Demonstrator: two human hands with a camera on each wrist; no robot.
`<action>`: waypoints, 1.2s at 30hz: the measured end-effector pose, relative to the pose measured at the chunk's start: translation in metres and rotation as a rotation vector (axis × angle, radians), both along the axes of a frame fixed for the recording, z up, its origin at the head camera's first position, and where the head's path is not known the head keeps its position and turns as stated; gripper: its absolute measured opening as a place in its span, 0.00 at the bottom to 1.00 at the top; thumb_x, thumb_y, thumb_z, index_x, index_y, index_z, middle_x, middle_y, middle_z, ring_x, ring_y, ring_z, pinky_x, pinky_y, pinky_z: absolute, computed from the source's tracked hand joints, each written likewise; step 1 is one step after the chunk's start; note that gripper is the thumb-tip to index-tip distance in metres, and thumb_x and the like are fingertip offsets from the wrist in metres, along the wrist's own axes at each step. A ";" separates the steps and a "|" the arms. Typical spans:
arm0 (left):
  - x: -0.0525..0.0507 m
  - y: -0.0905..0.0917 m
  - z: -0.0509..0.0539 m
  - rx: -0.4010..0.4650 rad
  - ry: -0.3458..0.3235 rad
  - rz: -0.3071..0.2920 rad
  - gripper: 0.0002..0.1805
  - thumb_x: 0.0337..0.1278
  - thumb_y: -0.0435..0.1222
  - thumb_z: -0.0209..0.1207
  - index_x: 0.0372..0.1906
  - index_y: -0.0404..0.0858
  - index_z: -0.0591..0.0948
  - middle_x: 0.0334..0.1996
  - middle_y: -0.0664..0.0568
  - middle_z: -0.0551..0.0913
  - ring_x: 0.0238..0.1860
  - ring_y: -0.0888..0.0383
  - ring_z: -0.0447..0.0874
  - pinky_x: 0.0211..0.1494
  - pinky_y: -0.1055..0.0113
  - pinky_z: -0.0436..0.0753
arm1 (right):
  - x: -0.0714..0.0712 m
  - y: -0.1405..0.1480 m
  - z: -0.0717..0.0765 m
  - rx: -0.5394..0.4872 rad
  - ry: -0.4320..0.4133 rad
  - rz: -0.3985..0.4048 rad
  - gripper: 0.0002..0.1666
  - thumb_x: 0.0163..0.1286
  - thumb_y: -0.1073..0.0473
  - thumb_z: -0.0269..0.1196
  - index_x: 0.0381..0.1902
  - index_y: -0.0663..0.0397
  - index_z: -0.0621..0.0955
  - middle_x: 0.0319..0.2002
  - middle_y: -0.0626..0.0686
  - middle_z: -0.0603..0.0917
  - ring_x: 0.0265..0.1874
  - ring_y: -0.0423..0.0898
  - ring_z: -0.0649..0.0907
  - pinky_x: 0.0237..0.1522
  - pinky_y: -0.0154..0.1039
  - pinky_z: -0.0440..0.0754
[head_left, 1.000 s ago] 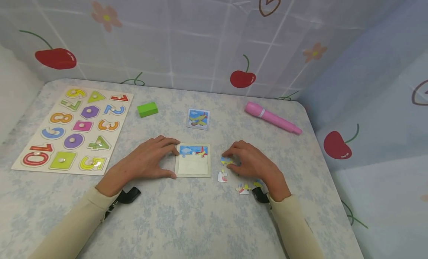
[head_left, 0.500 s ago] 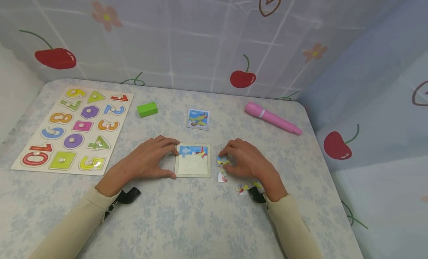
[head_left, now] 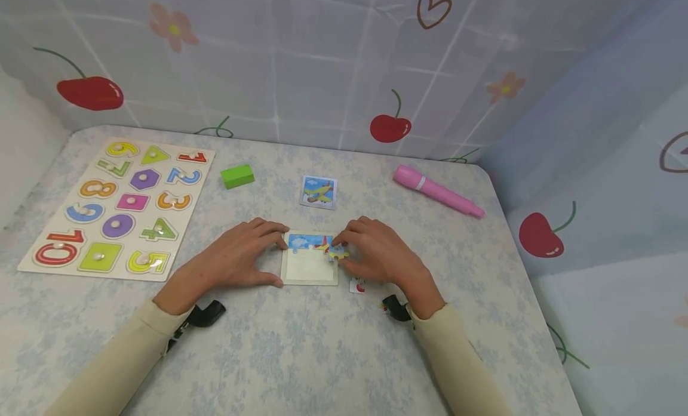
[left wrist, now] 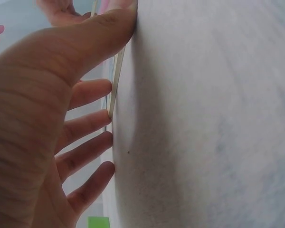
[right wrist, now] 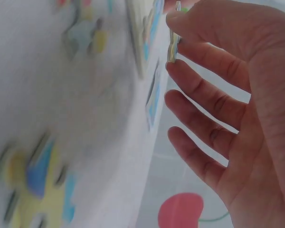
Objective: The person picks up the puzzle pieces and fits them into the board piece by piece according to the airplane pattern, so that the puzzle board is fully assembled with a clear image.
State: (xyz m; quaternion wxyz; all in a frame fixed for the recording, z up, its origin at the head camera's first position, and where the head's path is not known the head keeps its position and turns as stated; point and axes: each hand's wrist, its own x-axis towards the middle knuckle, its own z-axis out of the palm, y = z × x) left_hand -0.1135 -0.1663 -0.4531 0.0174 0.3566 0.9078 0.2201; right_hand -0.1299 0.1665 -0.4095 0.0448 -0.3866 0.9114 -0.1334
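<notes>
A small puzzle board [head_left: 309, 273] lies flat in the head view, its top strip filled with fitted sky-and-plane pieces [head_left: 305, 242]. My left hand [head_left: 239, 255] rests at the board's left side, with fingertips by the upper corner and the thumb by the lower one. Between thumb and fingers, my right hand [head_left: 384, 252] pinches a blue-and-yellow puzzle piece [head_left: 338, 252] over the board's right edge. The right wrist view shows this piece [right wrist: 173, 47] edge-on, raised above the table. One loose piece [head_left: 357, 286] lies below that hand; blurred loose pieces [right wrist: 47, 185] appear in the right wrist view.
Behind the board lies a small plane picture card [head_left: 319, 192]. A green block [head_left: 237, 176] and a knobbed number-and-shape board [head_left: 173, 246] are to the left. At the back right is a pink, microphone-shaped thing [head_left: 438, 191]. A patterned curtain stands behind the table.
My right hand has picked the blue-and-yellow puzzle piece off the table and carried it left to the board's right edge. The left hand and the board have stayed in place.
</notes>
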 end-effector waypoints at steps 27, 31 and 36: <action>-0.002 -0.002 0.000 0.010 -0.026 -0.004 0.39 0.44 0.64 0.80 0.57 0.46 0.84 0.73 0.51 0.78 0.69 0.48 0.76 0.66 0.46 0.79 | -0.005 -0.062 -0.014 0.060 0.011 0.080 0.19 0.73 0.49 0.74 0.58 0.43 0.89 0.53 0.46 0.87 0.52 0.46 0.83 0.55 0.45 0.81; -0.002 -0.003 0.000 0.021 -0.013 -0.008 0.39 0.45 0.64 0.80 0.57 0.46 0.84 0.72 0.51 0.78 0.69 0.48 0.76 0.65 0.46 0.79 | -0.002 -0.067 -0.015 0.064 0.043 0.093 0.19 0.73 0.49 0.75 0.58 0.43 0.89 0.53 0.46 0.87 0.53 0.47 0.83 0.56 0.46 0.81; -0.003 -0.004 0.000 0.040 -0.004 -0.018 0.38 0.46 0.64 0.80 0.57 0.45 0.84 0.72 0.51 0.78 0.69 0.47 0.77 0.65 0.44 0.79 | 0.001 -0.073 -0.017 0.098 0.059 0.081 0.18 0.73 0.47 0.74 0.58 0.42 0.89 0.52 0.45 0.86 0.53 0.46 0.83 0.58 0.45 0.81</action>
